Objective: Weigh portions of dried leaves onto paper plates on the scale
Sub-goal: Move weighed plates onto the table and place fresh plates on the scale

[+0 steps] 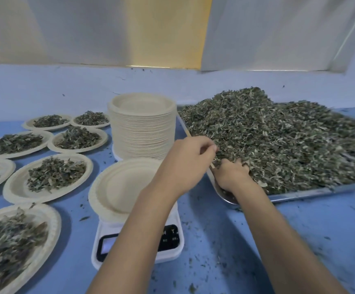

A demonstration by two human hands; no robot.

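Digging into the near left corner of the leaf pile (278, 141), the right hand (231, 176) has its fingers buried among the leaves, so I cannot tell whether it has closed on a handful. The left hand (189, 155), just to its upper left, is curled and pinches a thin stick (187, 132). The stick's long axis slants from upper left to lower right, and its lower end meets the pile's edge beside the right hand. The pile fills a metal tray (310, 193) that stretches from the centre to the right edge of the frame.

The empty plate (117, 187) lies flat and face up on the scale (103, 227) at lower centre, down and left of both hands. Being round, it has no long axis. The left hand is nearer to it, and that forearm crosses the plate's right rim and part of the scale's display. A portion would likely have to travel down-left to reach the plate. Filled plates (15, 185) sit at the left.
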